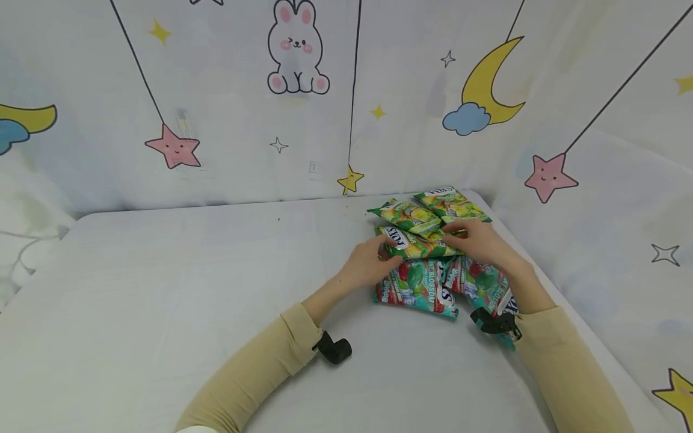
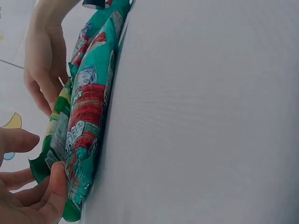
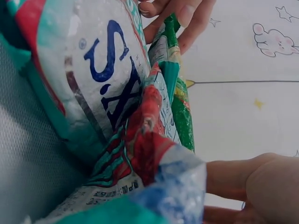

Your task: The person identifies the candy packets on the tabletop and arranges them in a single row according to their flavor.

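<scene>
Item: near green-and-yellow packet (image 1: 419, 245), on the right of the white table (image 1: 216, 288), lying against the far edge of the left teal packet (image 1: 415, 287).
Item: left hand (image 1: 364, 264), thumb and fingers pinching that green packet's left end.
Item: right hand (image 1: 480, 240), fingers curled at its right end, apparently pinching; how firmly, I cannot tell.
Items: far-left green packet (image 1: 408, 218) and far-right green packet (image 1: 453, 205), just beyond; right teal packet (image 1: 480, 284), partly under the right forearm.
Handling note, in my judgement: keep both ends level, pinch lightly to spare the contents, ease the soft edges rather than shove, and mind the right wrist camera (image 1: 497, 323), close over the right teal packet.
</scene>
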`<move>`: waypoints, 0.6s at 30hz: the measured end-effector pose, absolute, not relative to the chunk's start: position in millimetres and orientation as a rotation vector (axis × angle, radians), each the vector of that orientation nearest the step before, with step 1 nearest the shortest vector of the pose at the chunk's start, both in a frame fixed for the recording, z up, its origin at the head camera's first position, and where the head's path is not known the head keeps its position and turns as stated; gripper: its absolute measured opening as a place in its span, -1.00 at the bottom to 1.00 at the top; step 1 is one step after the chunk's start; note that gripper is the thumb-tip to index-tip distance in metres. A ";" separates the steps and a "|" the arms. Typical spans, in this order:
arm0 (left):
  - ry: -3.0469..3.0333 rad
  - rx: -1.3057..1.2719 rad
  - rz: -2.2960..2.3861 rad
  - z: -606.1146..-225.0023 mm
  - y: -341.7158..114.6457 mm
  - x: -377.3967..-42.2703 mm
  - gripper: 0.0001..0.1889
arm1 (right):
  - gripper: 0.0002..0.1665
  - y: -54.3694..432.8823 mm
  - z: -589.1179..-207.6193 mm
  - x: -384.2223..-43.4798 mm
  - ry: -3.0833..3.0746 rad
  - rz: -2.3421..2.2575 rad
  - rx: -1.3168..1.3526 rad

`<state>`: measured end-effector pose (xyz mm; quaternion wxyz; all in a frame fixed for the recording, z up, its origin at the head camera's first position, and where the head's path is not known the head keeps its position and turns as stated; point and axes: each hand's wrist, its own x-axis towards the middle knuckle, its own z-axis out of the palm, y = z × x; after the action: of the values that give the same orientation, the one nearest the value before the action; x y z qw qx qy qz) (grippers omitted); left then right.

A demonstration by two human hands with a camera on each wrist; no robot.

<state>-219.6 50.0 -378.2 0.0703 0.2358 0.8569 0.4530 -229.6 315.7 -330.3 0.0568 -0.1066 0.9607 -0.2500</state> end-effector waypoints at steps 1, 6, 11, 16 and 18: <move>2.577 0.704 1.366 -378.2 50.0 -219.2 -0.58 | -0.51 315.5 -331.3 -229.8 2.921 -0.767 -0.326; 2.577 0.682 1.398 -379.1 48.9 -218.1 -0.57 | -0.61 313.3 -333.5 -230.1 2.989 -0.772 -0.330; 2.587 0.651 1.444 -381.3 48.1 -220.1 -0.59 | -0.65 312.3 -332.1 -229.4 2.991 -0.780 -0.320; 2.613 0.596 1.450 -384.4 48.6 -224.1 -0.59 | -0.67 311.4 -329.9 -228.7 2.987 -0.751 -0.311; 2.615 0.565 1.465 -385.5 48.4 -225.4 -0.60 | -0.69 310.2 -329.1 -228.1 2.991 -0.742 -0.310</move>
<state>-225.4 48.4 -385.5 0.0458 0.1850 0.8563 0.4799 -228.1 310.2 -329.1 0.0222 -0.1000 0.9655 -0.2394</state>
